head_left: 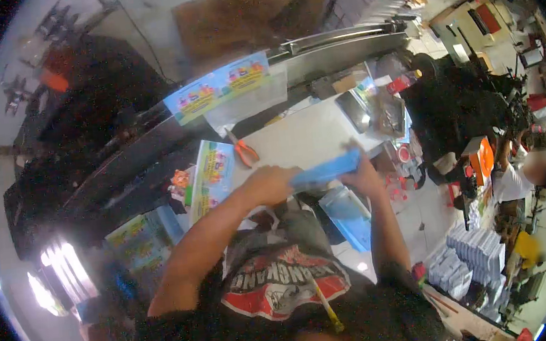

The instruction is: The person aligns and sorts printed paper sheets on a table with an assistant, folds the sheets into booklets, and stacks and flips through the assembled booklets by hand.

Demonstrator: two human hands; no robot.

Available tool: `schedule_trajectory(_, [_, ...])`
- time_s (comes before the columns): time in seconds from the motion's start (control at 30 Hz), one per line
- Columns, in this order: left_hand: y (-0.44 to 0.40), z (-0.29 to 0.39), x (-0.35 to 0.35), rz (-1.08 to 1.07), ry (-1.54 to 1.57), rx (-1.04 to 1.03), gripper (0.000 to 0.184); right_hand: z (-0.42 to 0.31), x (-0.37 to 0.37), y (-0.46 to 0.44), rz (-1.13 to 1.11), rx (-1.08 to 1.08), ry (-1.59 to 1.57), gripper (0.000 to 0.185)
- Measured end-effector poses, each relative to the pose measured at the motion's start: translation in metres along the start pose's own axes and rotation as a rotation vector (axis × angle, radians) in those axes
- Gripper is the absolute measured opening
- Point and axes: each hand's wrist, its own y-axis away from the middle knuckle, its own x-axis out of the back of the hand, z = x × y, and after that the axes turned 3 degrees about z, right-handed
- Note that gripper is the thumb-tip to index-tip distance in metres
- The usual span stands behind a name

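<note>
In front of my body I hold a stack of blue sheets (327, 169), seen almost edge-on and slightly blurred. My left hand (271, 185) is closed on its left end, and my right hand (362, 174) grips the right end. Beneath them is a white board (296, 137) on the bench. Orange-handled pliers (245, 151) lie on the board near my left hand. To the left rest printed colourful sheets (211, 174). Below my right hand sit more blue sheets (348, 217).
A long metal bar (347, 50) runs behind the bench, with a printed sheet (217, 88) against it. A metal tray (391, 116) and a bottle (403, 82) stand at the right. Paper stacks (475, 258) are on the floor side. Another person (513, 179) is far right.
</note>
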Motion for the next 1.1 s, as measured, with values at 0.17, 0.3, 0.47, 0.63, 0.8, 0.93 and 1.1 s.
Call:
schedule_trajectory(0.17, [-0.05, -0.006, -0.034, -0.021, -0.038, -0.05, 0.034, 0.037, 0.02, 0.031, 0.072, -0.268, -0.079, 0.021])
schedule_trajectory(0.3, [-0.068, -0.018, -0.028, 0.094, -0.074, 0.024, 0.036, 0.088, 0.045, 0.006, 0.125, -0.184, -0.145, 0.023])
schedule_trajectory(0.47, [-0.062, -0.082, -0.059, 0.233, -0.106, 0.213, 0.038, 0.15, 0.047, -0.031, 0.161, -0.184, -0.25, 0.028])
schedule_trajectory(0.63, [-0.053, -0.099, -0.107, 0.542, 0.503, 0.508, 0.049, 0.177, 0.051, -0.052, 0.107, -0.194, -0.25, 0.038])
schedule_trajectory(0.8, [-0.075, -0.068, -0.152, 0.836, 0.836, 0.202, 0.09, 0.173, 0.031, -0.062, 0.082, 0.212, -0.284, 0.082])
schedule_trajectory(0.93, [-0.073, -0.082, -0.175, 0.945, 1.003, 0.209, 0.085, 0.194, 0.027, -0.079, 0.061, 0.203, -0.17, 0.09])
schedule_trajectory(1.1, [-0.077, -0.085, -0.178, 0.904, 0.746, 0.265, 0.076, 0.185, 0.031, -0.074, 0.063, 0.193, -0.099, 0.095])
